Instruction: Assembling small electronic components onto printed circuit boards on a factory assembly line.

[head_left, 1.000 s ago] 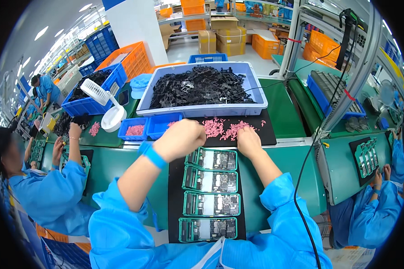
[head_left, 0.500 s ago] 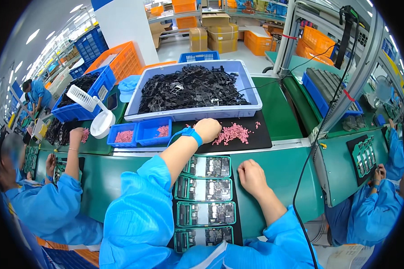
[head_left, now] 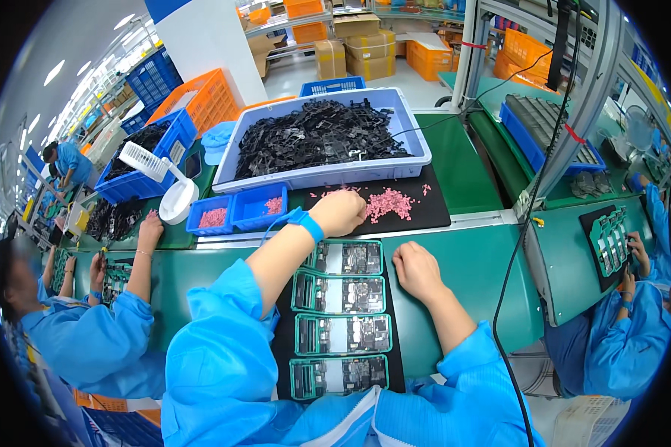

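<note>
My left hand (head_left: 341,214), a blue band at its wrist, reaches over the front edge of a black mat (head_left: 434,216). Its fingers are curled down beside a pile of small pink pieces (head_left: 391,205); their tips are hidden. On the green bench my right hand (head_left: 417,270) rests with fingers bent together, and whatever it may hold is not visible. Between my arms lies a column of several green-framed phone circuit boards (head_left: 343,333) on a black board (head_left: 397,372). The frame farthest from me is just below my left hand.
Behind the mat stands a large pale bin (head_left: 313,179) full of black parts (head_left: 320,138). Two small blue trays (head_left: 257,208) hold pink pieces. A white fan (head_left: 177,201) stands left of them. A black cable (head_left: 503,298) hangs at the right. Co-workers sit on both sides.
The whole view has shifted slightly. My left hand has drawn a little back and left from the pink pile. My right hand stays beside the boards. The left co-worker's hands have moved.
</note>
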`<action>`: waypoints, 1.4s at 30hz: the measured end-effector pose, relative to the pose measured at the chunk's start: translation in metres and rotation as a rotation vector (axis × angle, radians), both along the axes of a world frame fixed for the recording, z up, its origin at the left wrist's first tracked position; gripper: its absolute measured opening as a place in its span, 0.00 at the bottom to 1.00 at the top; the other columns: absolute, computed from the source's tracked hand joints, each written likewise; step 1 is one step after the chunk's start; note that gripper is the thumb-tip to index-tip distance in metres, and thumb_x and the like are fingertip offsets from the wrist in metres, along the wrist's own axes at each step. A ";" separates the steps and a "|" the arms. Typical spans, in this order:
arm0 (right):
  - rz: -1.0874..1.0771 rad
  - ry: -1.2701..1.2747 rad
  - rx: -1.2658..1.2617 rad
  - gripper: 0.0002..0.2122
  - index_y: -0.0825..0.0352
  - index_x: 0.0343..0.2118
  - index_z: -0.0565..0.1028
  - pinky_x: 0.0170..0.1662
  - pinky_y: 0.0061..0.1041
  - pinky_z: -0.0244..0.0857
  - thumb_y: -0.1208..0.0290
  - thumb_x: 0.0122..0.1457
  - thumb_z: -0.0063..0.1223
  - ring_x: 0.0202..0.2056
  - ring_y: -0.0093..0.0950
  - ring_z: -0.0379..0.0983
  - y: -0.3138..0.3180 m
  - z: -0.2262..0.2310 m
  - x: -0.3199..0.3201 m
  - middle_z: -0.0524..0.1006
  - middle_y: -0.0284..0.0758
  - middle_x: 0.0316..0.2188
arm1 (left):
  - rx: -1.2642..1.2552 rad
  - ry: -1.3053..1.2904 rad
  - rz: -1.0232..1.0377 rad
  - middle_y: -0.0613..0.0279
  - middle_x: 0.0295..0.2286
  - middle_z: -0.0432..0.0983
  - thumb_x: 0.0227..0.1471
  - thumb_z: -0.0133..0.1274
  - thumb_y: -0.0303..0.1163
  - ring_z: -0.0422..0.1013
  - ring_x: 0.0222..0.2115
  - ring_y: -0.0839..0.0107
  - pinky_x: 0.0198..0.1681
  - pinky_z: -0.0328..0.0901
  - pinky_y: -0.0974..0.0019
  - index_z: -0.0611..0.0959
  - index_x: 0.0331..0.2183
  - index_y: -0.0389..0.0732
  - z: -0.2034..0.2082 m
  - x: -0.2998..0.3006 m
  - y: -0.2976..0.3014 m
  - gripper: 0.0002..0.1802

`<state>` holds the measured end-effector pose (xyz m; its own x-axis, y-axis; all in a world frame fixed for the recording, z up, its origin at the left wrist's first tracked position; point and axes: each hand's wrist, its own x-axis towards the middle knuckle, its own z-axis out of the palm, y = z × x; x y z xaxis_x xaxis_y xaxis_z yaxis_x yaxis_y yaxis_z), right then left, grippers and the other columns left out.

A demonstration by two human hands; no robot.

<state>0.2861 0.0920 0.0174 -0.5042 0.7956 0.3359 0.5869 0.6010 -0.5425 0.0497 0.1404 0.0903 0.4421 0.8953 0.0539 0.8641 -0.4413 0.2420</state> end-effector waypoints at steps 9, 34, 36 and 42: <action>-0.012 0.019 0.053 0.02 0.67 0.28 0.71 0.39 0.38 0.65 0.76 0.52 0.51 0.34 0.43 0.71 -0.002 -0.003 -0.002 0.73 0.42 0.29 | -0.110 -0.232 -0.139 0.54 0.24 0.74 0.42 0.55 0.26 0.72 0.31 0.55 0.37 0.67 0.58 0.79 0.22 0.37 0.013 0.030 -0.120 0.03; 0.021 0.070 0.055 0.02 0.67 0.27 0.71 0.38 0.37 0.65 0.76 0.51 0.51 0.33 0.42 0.71 -0.072 0.019 0.023 0.72 0.41 0.27 | 0.193 0.105 -0.107 0.55 0.21 0.74 0.37 0.53 0.26 0.73 0.27 0.57 0.34 0.69 0.58 0.79 0.17 0.37 -0.010 0.079 -0.178 0.03; 0.052 0.077 0.067 0.03 0.67 0.26 0.72 0.37 0.37 0.65 0.75 0.51 0.53 0.32 0.41 0.70 -0.080 0.021 0.027 0.72 0.41 0.26 | 0.230 0.228 -0.153 0.58 0.23 0.75 0.37 0.53 0.27 0.73 0.30 0.62 0.34 0.68 0.63 0.80 0.19 0.39 -0.006 0.081 -0.184 0.04; 0.163 0.079 0.060 0.03 0.66 0.25 0.72 0.33 0.36 0.65 0.76 0.49 0.55 0.30 0.40 0.70 -0.114 0.030 0.033 0.71 0.39 0.25 | 0.278 0.149 -0.138 0.61 0.22 0.72 0.36 0.53 0.29 0.70 0.30 0.64 0.36 0.66 0.63 0.79 0.17 0.41 -0.011 0.077 -0.195 0.03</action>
